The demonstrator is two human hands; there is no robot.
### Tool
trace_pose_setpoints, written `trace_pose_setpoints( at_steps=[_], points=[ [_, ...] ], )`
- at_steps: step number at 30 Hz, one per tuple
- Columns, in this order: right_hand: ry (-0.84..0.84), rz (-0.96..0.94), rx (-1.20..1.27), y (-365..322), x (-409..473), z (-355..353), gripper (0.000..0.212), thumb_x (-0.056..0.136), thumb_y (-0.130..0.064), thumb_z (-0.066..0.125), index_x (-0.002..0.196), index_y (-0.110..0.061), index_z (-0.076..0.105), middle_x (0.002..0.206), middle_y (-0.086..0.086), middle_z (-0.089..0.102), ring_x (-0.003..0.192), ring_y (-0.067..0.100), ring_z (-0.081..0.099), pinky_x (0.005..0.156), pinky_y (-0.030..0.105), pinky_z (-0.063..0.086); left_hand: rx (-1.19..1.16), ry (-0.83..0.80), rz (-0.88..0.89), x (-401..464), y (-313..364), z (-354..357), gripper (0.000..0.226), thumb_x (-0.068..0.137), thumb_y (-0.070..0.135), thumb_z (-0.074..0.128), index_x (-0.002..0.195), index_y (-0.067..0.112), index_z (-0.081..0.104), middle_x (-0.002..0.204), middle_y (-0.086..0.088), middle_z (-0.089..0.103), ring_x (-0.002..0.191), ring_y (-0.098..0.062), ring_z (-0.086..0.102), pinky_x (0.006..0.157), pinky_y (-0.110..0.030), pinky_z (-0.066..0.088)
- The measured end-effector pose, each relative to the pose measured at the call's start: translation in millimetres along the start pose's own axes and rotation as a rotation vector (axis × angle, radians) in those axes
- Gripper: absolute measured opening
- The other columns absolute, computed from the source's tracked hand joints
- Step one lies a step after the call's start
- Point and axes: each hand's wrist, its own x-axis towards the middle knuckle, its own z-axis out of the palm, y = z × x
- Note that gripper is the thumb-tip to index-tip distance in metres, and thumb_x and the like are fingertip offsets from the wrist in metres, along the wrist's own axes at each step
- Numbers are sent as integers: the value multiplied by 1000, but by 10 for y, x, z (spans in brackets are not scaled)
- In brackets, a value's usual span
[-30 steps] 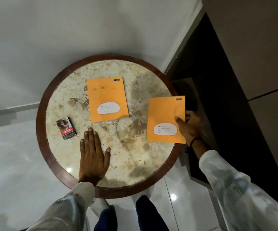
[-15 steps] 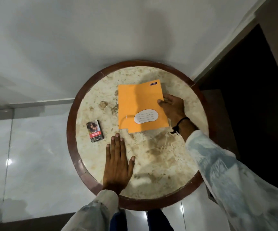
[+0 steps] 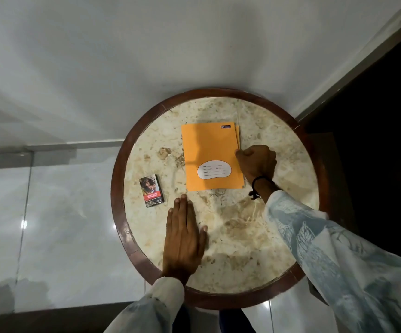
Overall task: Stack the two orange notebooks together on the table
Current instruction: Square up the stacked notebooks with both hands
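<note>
Two orange notebooks lie stacked on the round marble table (image 3: 278, 145). The top notebook (image 3: 210, 152) shows a white label, and only a thin strip of the lower notebook (image 3: 237, 135) peeks out along its right side. My right hand (image 3: 258, 164) is curled at the stack's right edge, thumb on the top notebook's edge; the fingers are hidden under the hand. My left hand (image 3: 182, 239) rests flat on the table near the front rim, fingers together, holding nothing.
A small dark printed packet (image 3: 151, 191) lies on the table left of the notebooks. The table has a raised brown wooden rim (image 3: 117, 188). A white wall stands behind it, a dark opening (image 3: 374, 140) is to the right, and glossy floor tiles to the left.
My right hand carried the second notebook from the table's right side and laid it over the other one. The two are now nearly aligned. My left hand stayed flat.
</note>
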Motion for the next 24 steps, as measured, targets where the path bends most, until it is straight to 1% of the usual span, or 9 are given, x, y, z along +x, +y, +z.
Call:
trace_pose_setpoints(
  at_steps=[2, 4, 9, 12, 14, 17, 19, 21, 24],
  points=[
    [-38, -11, -21, 23, 7, 8, 32, 83, -32, 70, 70, -4, 76, 72, 18, 74, 81, 40, 69, 72, 42, 58, -36, 139, -37, 231, 88, -149, 56, 104, 28, 52, 147, -8, 49, 148, -28, 54, 137, -41, 54, 117, -45, 45],
    [-75, 18, -7, 2, 36, 47, 42, 84, -42, 67, 67, -4, 66, 73, 17, 70, 86, 40, 67, 69, 40, 53, -125, 237, -142, 632, 167, -347, 48, 105, 26, 50, 140, -6, 53, 133, -25, 60, 122, -38, 57, 106, -44, 47],
    [-241, 183, 40, -61, 128, 137, 62, 77, -50, 75, 115, -5, 57, 129, 19, 58, 119, 39, 55, 81, 39, 45, -421, -46, -509, 1614, 365, -728, 58, 93, 31, 66, 134, -3, 43, 143, -27, 43, 132, -47, 45, 105, -53, 44],
    [-354, 340, 177, -87, 186, 105, 73, 72, -42, 82, 129, -5, 55, 132, 15, 61, 118, 37, 61, 95, 43, 54, -707, -129, -709, 1822, 329, -864, 61, 77, 24, 80, 124, -1, 53, 136, -23, 55, 127, -42, 55, 104, -50, 53],
    [-431, 397, 329, -102, 249, 58, 60, 75, -30, 82, 124, -2, 64, 126, 18, 68, 111, 37, 67, 98, 50, 56, -1005, -171, -739, 1871, 264, -938, 35, 79, 10, 78, 110, 1, 64, 121, -20, 67, 110, -36, 64, 90, -43, 55],
    [-479, 325, 479, -208, 289, -72, 35, 79, -13, 79, 113, -6, 70, 120, 16, 72, 80, 21, 72, 66, 33, 60, -1169, -191, -608, 1912, 189, -1060, 42, 87, -8, 68, 128, 0, 61, 131, -21, 69, 115, -41, 67, 88, -44, 53],
    [-454, 234, 534, -317, 304, -175, 45, 77, -9, 81, 115, -14, 56, 111, 8, 69, 73, 9, 65, 53, 25, 49, -1171, -166, -434, 1916, 131, -1140, 57, 89, -9, 67, 142, 8, 52, 139, -17, 66, 125, -39, 65, 95, -49, 57],
    [-393, 83, 509, -397, 335, -280, 61, 71, -8, 85, 114, -18, 43, 105, 4, 62, 83, 16, 63, 60, 29, 49, -1194, -133, -302, 1903, 45, -1184, 66, 93, 1, 70, 151, 19, 45, 146, -6, 64, 127, -27, 65, 101, -41, 59],
    [-320, -218, 399, -436, 327, -363, 72, 63, -9, 87, 121, -16, 47, 112, 4, 64, 101, 24, 65, 78, 35, 56, -1155, -91, -171, 1871, -63, -1177, 64, 96, 8, 69, 153, 20, 44, 144, -2, 66, 125, -17, 68, 88, -16, 60]
  ],
)
